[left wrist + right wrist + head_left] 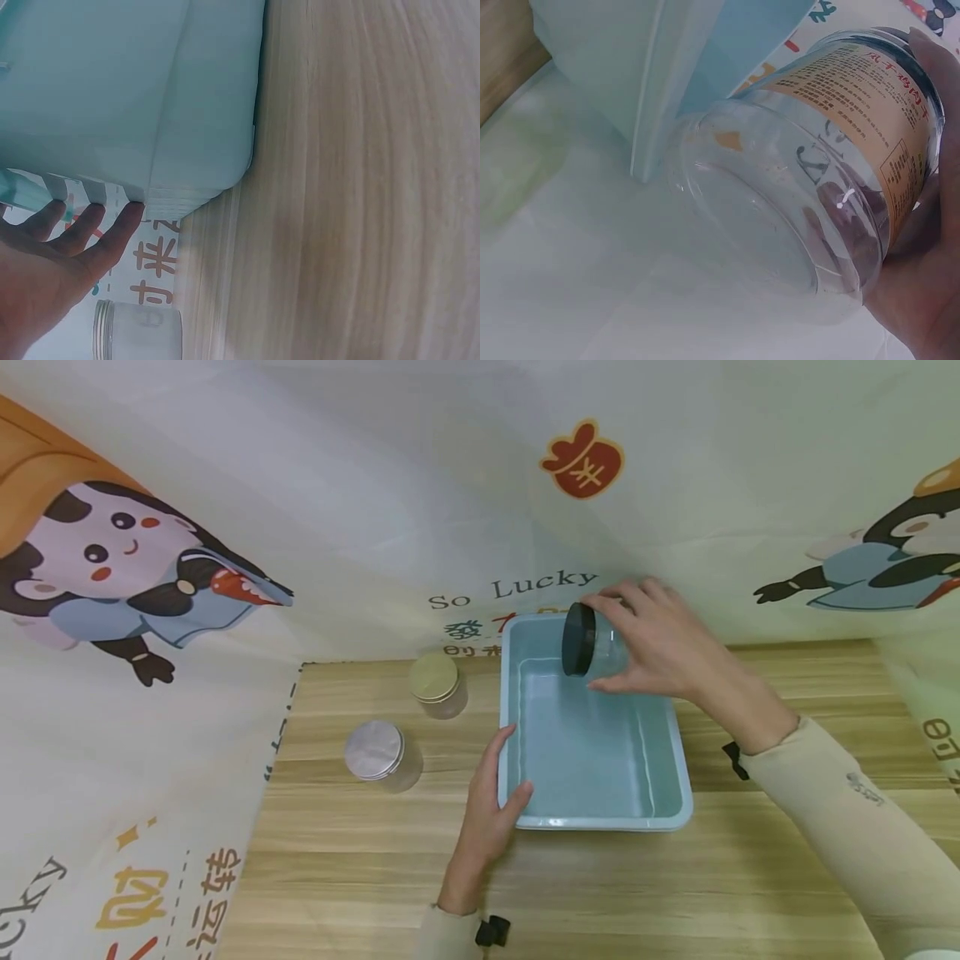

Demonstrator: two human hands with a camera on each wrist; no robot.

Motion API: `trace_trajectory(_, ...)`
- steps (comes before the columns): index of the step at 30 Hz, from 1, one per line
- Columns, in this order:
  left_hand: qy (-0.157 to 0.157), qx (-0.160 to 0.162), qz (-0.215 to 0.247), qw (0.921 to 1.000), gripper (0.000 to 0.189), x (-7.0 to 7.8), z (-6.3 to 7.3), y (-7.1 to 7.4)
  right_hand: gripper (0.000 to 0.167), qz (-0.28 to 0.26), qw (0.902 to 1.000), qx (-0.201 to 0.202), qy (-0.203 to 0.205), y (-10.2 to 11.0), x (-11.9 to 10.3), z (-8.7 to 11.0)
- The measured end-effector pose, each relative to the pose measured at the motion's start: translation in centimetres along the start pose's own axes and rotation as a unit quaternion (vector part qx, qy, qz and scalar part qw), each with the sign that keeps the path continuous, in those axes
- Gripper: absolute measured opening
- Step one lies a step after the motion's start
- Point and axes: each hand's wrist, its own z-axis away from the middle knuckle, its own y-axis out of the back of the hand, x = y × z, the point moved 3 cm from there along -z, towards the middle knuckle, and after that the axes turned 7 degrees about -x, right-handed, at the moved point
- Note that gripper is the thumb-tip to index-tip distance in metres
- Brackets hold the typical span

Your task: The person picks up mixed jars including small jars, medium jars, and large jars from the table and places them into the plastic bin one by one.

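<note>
Head view. Landmark: light-blue rectangular plastic basin (585, 764) on a wood-grain surface (360, 877). Right hand (667, 643), above the basin's far right part: fingers partly spread, curved round a clear cylindrical plastic jar (611, 652) with a black round lid (578, 639). Jar within the grasp, tipped onto its side, long axis roughly across the basin, lid end toward the basin's left; left hand farther off. Left hand (487, 818), at the basin's left side: thumb over the rim, fingers outside, holding that wall. Left of the basin, both upright: gold-lidded clear jar (438, 685); nearer the person, silver-lidded clear jar (384, 756).

Left wrist view. Adds the left fingers, nearly straight, against the basin's outer side; thumb unseen.

Right wrist view. Adds a tan printed label (862, 112) and the see-through base, near the basin's rim; contact cannot be told.
</note>
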Motion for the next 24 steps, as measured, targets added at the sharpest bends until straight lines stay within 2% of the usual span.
trace_trajectory(9,0.009,-0.003,0.009,0.9999,0.069,-0.1,0.0,-0.1,0.104,0.012,0.9999,-0.009,-0.003,-0.5,-0.2,-0.3)
trace_trajectory(19,-0.004,0.001,-0.004,1.0000,0.070,-0.1,0.0,-0.1,0.105,0.019,0.9997,-0.003,0.014,-0.6,-0.6,-1.1)
trace_trajectory(24,0.003,0.000,0.006,1.0000,0.069,-0.2,0.0,-0.1,0.106,0.028,0.9993,-0.020,0.012,-1.0,-1.1,-1.6)
